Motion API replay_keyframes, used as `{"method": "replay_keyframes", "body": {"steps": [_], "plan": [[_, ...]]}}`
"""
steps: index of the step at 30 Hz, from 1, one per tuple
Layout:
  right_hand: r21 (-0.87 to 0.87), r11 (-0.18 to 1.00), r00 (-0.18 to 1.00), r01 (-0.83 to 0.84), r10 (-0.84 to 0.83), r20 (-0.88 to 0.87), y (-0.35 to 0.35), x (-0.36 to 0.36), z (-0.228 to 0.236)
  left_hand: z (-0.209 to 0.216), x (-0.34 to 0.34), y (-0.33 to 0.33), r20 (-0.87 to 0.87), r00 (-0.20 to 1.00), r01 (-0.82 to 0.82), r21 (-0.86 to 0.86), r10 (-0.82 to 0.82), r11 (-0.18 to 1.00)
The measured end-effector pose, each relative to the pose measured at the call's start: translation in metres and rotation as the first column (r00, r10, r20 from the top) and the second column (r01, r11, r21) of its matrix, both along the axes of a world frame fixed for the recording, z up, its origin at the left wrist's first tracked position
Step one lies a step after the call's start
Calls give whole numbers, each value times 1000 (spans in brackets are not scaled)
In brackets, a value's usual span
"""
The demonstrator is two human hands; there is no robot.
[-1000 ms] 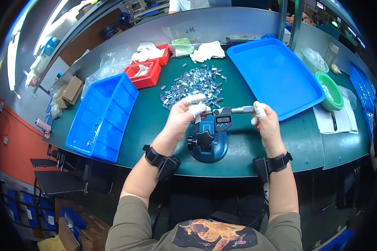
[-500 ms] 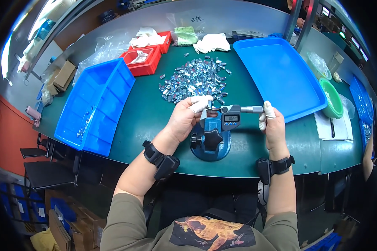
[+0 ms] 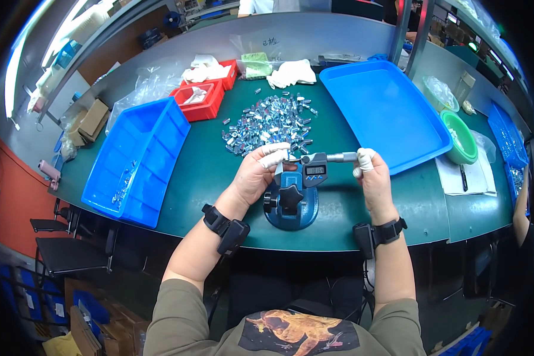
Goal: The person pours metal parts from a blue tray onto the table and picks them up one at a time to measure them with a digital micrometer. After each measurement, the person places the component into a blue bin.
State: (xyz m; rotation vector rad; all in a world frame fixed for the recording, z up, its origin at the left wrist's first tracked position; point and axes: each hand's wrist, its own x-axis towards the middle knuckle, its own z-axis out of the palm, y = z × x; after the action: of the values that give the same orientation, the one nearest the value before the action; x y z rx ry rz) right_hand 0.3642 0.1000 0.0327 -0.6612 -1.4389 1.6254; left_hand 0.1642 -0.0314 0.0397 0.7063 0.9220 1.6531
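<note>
A digital micrometer (image 3: 315, 168) is clamped in a blue stand (image 3: 292, 217) near the table's front edge. My left hand (image 3: 258, 172), with white finger cots, is closed at the micrometer's jaw end. It pinches a small metal part (image 3: 288, 155) there, mostly covered by the fingers. My right hand (image 3: 372, 172), also with covered fingertips, grips the thimble at the micrometer's right end between thumb and fingers. Just beyond lies a loose pile of small shiny metal parts (image 3: 268, 123).
A blue bin (image 3: 137, 169) with a few parts inside stands left, and a flat blue tray (image 3: 391, 118) lies right. Red boxes (image 3: 200, 107) and white cloths (image 3: 292, 74) are at the back. A green bowl (image 3: 461, 142) and a pen (image 3: 463, 177) on paper are far right.
The view has shifted slightly, so everything on the table appears moved. Both hands stay at the micrometer, and its display reading has changed.
</note>
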Motion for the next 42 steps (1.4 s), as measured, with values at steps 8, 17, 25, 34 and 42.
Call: {"method": "replay_keyframes", "body": {"steps": [8, 17, 25, 34, 42], "plan": [[20, 998, 997, -67, 68, -30, 1, -2, 0, 19, -19, -28, -380, 771, -495, 147, 511, 856], [-30, 998, 998, -58, 58, 2, -1, 0, 1, 80, -157, -209, -719, -2, -830, 389, 695, 400], [-33, 999, 1000, -22, 23, 12, 2, 5, 3, 60, -102, -112, -901, 167, -657, 201, 400, 727], [-36, 998, 999, -48, 48, 13, -2, 1, -1, -9, -137, 27, -827, 531, -614, -224, 186, 757], [-51, 998, 999, -44, 43, -13, 0, 1, 1, -17, -150, 42, -794, 607, -372, -317, -30, 873]]}}
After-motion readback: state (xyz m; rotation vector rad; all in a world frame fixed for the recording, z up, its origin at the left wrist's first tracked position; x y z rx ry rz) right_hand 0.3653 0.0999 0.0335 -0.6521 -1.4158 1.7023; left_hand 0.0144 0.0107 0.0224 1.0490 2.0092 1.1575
